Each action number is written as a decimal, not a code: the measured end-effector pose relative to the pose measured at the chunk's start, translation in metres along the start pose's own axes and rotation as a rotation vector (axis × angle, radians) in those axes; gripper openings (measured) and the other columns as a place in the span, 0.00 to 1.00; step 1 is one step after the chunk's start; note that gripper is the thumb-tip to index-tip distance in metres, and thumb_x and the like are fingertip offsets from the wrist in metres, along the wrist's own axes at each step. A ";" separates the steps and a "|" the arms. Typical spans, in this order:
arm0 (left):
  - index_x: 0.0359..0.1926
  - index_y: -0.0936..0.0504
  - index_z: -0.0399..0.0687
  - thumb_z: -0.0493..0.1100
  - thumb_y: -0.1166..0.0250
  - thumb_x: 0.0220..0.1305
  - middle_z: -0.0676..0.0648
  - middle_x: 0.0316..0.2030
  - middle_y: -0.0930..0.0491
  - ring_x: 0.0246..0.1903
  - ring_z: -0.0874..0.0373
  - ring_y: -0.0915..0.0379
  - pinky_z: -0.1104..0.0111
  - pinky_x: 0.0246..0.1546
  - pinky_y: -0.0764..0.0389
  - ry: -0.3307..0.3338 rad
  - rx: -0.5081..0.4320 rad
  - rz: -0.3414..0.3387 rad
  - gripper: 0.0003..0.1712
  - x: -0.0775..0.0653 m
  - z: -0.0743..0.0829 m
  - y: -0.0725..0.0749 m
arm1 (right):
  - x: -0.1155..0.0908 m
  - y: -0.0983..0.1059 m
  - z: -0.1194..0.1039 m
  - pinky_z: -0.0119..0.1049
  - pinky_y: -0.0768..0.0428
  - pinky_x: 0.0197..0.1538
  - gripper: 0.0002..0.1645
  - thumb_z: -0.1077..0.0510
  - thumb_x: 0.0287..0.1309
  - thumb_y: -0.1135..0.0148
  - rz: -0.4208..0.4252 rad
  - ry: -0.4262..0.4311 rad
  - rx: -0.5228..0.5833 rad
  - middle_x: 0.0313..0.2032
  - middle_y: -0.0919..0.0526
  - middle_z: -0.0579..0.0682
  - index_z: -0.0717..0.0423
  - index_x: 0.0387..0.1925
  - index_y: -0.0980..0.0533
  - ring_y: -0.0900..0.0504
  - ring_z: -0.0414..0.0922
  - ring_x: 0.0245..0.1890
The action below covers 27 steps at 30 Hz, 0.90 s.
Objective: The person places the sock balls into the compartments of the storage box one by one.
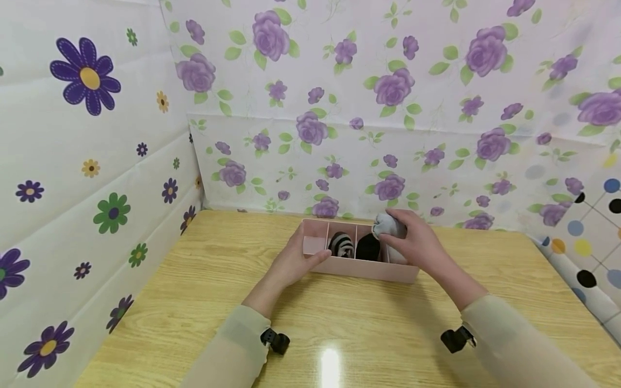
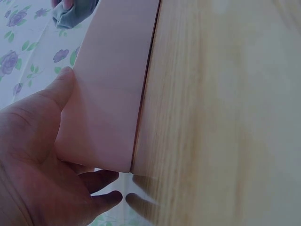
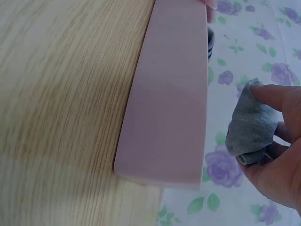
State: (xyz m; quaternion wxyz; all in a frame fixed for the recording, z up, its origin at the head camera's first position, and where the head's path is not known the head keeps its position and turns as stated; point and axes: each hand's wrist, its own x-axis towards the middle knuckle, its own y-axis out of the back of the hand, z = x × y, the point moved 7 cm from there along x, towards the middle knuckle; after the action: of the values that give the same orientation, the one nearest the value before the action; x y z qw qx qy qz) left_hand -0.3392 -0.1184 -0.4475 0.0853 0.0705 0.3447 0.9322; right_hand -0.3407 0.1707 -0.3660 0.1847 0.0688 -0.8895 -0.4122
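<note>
A pink organizer box (image 1: 364, 269) with a row of compartments stands on the table. A balled black-and-white striped sock (image 1: 342, 246) lies in its second compartment from the left, and a black sock (image 1: 368, 248) in the third. My left hand (image 1: 291, 261) grips the box's left end; in the left wrist view its thumb lies along the front wall, its fingers around the end. Above the right-end compartment, my right hand (image 1: 417, 240) pinches a rolled grey-blue sock (image 3: 253, 125) between thumb and fingers, higher than the box rim.
The wooden table (image 1: 204, 302) reaches back to a hanging cloth with purple roses (image 1: 310, 129). On the left hangs a flower-printed cloth (image 1: 111, 161), on the right a dotted one (image 1: 587, 253). Black wrist cameras sit on both sleeves.
</note>
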 end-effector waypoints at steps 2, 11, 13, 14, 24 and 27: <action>0.91 0.64 0.46 0.72 0.32 0.73 0.38 0.88 0.55 0.83 0.36 0.48 0.41 0.81 0.40 -0.006 -0.002 0.002 0.69 0.000 0.001 0.000 | 0.004 -0.004 -0.004 0.64 0.18 0.61 0.41 0.56 0.74 0.26 0.000 0.010 -0.006 0.74 0.27 0.68 0.63 0.81 0.31 0.21 0.66 0.64; 0.91 0.63 0.45 0.71 0.31 0.74 0.37 0.88 0.54 0.83 0.36 0.46 0.41 0.80 0.39 -0.014 -0.015 0.007 0.68 0.001 0.002 0.001 | 0.020 -0.024 -0.022 0.63 0.19 0.63 0.40 0.54 0.75 0.26 -0.031 0.036 0.015 0.74 0.27 0.66 0.63 0.80 0.29 0.21 0.65 0.65; 0.91 0.63 0.45 0.71 0.31 0.74 0.37 0.88 0.54 0.83 0.36 0.47 0.41 0.80 0.39 -0.012 -0.017 0.005 0.68 0.002 0.001 0.001 | 0.022 -0.028 -0.026 0.63 0.19 0.64 0.40 0.53 0.75 0.26 -0.037 0.029 0.016 0.74 0.27 0.65 0.61 0.80 0.30 0.21 0.64 0.66; 0.91 0.63 0.45 0.71 0.31 0.74 0.37 0.88 0.54 0.83 0.35 0.47 0.40 0.80 0.39 -0.012 -0.016 0.006 0.68 0.002 0.001 0.000 | 0.023 -0.030 -0.028 0.63 0.19 0.64 0.40 0.52 0.75 0.26 -0.039 0.028 0.017 0.75 0.27 0.65 0.61 0.80 0.30 0.21 0.64 0.67; 0.91 0.62 0.43 0.71 0.31 0.74 0.36 0.88 0.54 0.83 0.35 0.47 0.39 0.80 0.39 -0.008 -0.003 0.000 0.68 0.002 -0.002 -0.002 | 0.032 -0.053 -0.048 0.60 0.17 0.63 0.41 0.52 0.74 0.25 -0.067 0.048 0.061 0.75 0.27 0.64 0.58 0.81 0.30 0.20 0.62 0.65; 0.91 0.62 0.43 0.69 0.31 0.75 0.36 0.88 0.54 0.83 0.35 0.48 0.39 0.79 0.39 -0.014 -0.012 0.004 0.67 0.002 0.000 0.000 | 0.035 -0.059 -0.051 0.59 0.17 0.64 0.42 0.52 0.74 0.25 -0.060 0.053 0.063 0.74 0.26 0.63 0.58 0.81 0.30 0.19 0.61 0.65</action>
State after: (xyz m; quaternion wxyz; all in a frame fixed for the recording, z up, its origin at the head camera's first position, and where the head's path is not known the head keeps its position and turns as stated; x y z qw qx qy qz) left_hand -0.3408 -0.1180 -0.4477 0.0862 0.0774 0.3381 0.9339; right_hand -0.3548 0.0866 -0.3716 0.1937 0.1120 -0.8943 -0.3875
